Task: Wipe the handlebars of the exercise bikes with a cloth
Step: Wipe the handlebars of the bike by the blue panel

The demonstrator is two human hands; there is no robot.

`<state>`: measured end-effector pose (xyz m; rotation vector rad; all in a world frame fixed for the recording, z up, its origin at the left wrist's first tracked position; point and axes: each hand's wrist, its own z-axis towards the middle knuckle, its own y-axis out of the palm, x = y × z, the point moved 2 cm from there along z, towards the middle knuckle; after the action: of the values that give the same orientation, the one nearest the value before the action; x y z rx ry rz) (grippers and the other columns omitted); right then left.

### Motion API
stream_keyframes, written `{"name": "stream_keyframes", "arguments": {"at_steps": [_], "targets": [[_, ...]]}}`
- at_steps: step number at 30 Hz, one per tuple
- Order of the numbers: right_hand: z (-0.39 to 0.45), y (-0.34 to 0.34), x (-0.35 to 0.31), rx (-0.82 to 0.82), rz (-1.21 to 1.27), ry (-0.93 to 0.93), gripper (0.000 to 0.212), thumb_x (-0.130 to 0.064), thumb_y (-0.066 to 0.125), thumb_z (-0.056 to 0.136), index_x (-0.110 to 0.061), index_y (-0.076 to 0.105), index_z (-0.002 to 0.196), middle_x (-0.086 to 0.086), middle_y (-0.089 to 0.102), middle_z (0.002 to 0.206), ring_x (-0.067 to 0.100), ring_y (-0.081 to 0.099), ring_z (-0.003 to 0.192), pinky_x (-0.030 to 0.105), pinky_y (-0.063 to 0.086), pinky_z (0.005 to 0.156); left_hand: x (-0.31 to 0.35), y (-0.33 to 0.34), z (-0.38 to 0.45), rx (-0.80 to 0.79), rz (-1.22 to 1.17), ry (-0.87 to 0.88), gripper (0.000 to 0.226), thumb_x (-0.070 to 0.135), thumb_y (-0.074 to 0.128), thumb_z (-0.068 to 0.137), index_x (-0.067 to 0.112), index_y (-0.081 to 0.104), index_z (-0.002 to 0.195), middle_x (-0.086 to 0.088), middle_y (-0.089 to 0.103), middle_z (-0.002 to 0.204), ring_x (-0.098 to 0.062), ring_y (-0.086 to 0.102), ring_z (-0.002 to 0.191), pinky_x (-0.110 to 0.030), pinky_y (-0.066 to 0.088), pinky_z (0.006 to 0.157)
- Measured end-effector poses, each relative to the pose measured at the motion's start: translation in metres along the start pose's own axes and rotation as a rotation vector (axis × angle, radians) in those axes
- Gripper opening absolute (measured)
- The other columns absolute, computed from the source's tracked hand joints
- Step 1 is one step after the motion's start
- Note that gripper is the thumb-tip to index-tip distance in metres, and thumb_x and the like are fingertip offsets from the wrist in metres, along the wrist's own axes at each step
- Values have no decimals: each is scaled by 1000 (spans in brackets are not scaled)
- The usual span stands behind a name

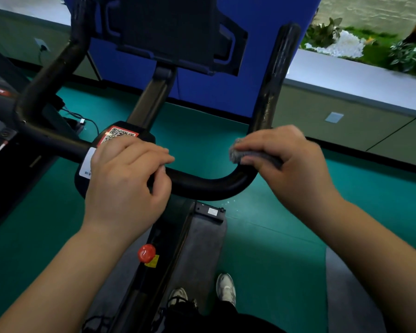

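Observation:
A black exercise-bike handlebar [209, 185] runs across the middle of the view, with two horns rising at the left and right. My left hand [127, 181] grips the crossbar near its centre, beside a QR-code sticker [117, 135]. My right hand [288, 164] holds a grey cloth [241, 153] wrapped over the bar at the right bend, where the right horn [277, 75] starts upward. Fingers cover most of the cloth.
A black tablet holder [175, 32] stands ahead on the stem. A red knob [146, 253] sits on the frame below. Another machine [0, 131] is at the left. A blue panel and a planter ledge [346, 78] lie beyond; green floor surrounds the bike.

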<state>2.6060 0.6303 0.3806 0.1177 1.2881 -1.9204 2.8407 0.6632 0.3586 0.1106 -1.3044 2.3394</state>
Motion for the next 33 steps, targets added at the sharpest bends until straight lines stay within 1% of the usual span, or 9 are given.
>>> {"name": "stream_keyframes", "arguments": {"at_steps": [4,8,10,15,20,22,26,29,33], "targets": [[35,-6,8,-85,-124,27,14,-20,65,86,-20,75,96,-10,73,93,13,63,92,40,48,90,0,0,1,3,15,-5,22,13,53,84,13,74,90,2,71,96,-24,61,97,-44,43,91],[38,-1,-11,-395,-215,-31,10,-26,65,86,-24,75,88,-9,72,86,20,57,91,31,40,90,0,0,0,10,26,-5,22,13,53,83,13,74,89,2,71,95,-24,61,96,-42,42,92],[31,14,-19,-515,-295,4,17,-34,57,88,-27,72,90,-7,69,87,21,50,94,37,43,88,0,0,0,18,30,-7,22,13,53,83,13,74,89,2,71,95,-24,61,96,-39,40,93],[28,18,-28,-466,-397,156,13,-34,57,91,-29,69,93,-7,62,91,21,44,95,43,46,86,-1,1,0,38,3,15,22,12,52,84,12,74,88,2,71,94,-23,62,94,-41,43,91],[39,38,-47,-612,-478,247,11,-23,62,89,-17,68,96,4,58,82,27,50,92,32,42,74,-1,2,0,42,-13,5,21,11,53,82,12,74,86,2,72,93,-24,62,93,-42,44,89],[46,46,-52,-663,-433,313,13,-24,65,87,-18,68,97,6,63,89,27,55,90,32,46,79,-2,1,1,32,-26,-8,22,11,53,81,13,74,86,2,71,94,-24,61,93,-41,43,90],[34,32,-47,-547,-255,293,14,-32,63,88,-27,73,97,-3,70,97,21,55,102,34,46,90,-2,0,3,-11,-44,-42,21,15,55,80,18,75,87,5,70,98,-23,60,97,-40,39,95],[18,7,-34,-258,-175,171,13,-27,66,84,-25,76,91,-8,72,91,21,60,92,34,46,88,4,0,6,-51,-58,-52,20,21,55,80,22,74,87,8,69,100,-21,57,101,-37,32,97],[14,0,-3,1,-162,206,18,-23,68,85,-21,73,102,-6,70,97,18,58,94,29,43,87,21,6,13,-136,-117,-8,20,25,55,80,24,73,90,11,68,99,-19,56,99,-34,31,93]]}}
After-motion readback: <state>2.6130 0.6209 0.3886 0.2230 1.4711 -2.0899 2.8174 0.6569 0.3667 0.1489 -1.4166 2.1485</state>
